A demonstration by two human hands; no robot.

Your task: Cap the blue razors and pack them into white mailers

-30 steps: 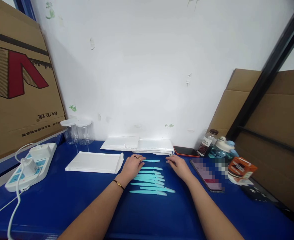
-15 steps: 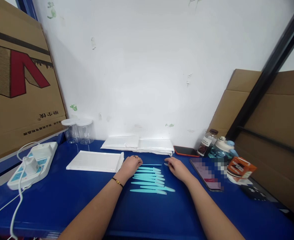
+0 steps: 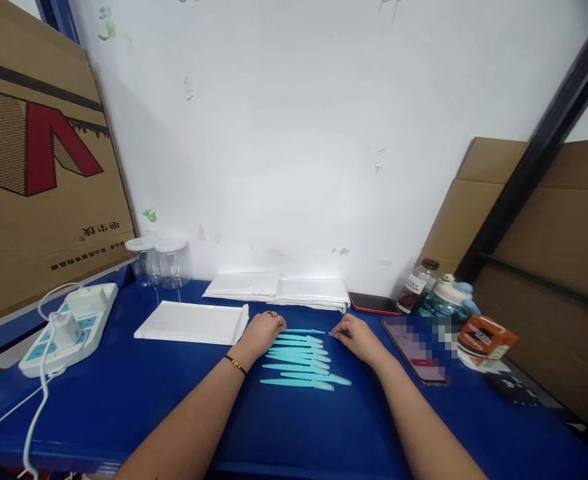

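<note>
My left hand [image 3: 263,333] is closed, its fingertips pinching the handle end of a thin turquoise eyebrow razor [image 3: 305,331] that points to the right. Across a small gap from the razor's tip, my right hand [image 3: 357,335] is closed in a pinch on a small clear piece that looks like a blade cap [image 3: 331,334]. Below both hands, several more turquoise eyebrow razors [image 3: 294,383] lie side by side in a rough column on the blue table, with pale blade ends to the right. One of them sticks out farther right than the others.
A white packet [image 3: 189,323] lies left, and stacked white packets [image 3: 311,291] rest against the wall. Clear jars [image 3: 173,267] and a power strip [image 3: 94,327] stand left. On the right are phones [image 3: 374,303], a brown-capped bottle [image 3: 417,287], a water bottle [image 3: 447,300] and an orange box [image 3: 487,339].
The right hand's fingers have curled in more and dropped slightly with the clear piece. My left hand stays put on the razor. The whole view has shifted a little.
</note>
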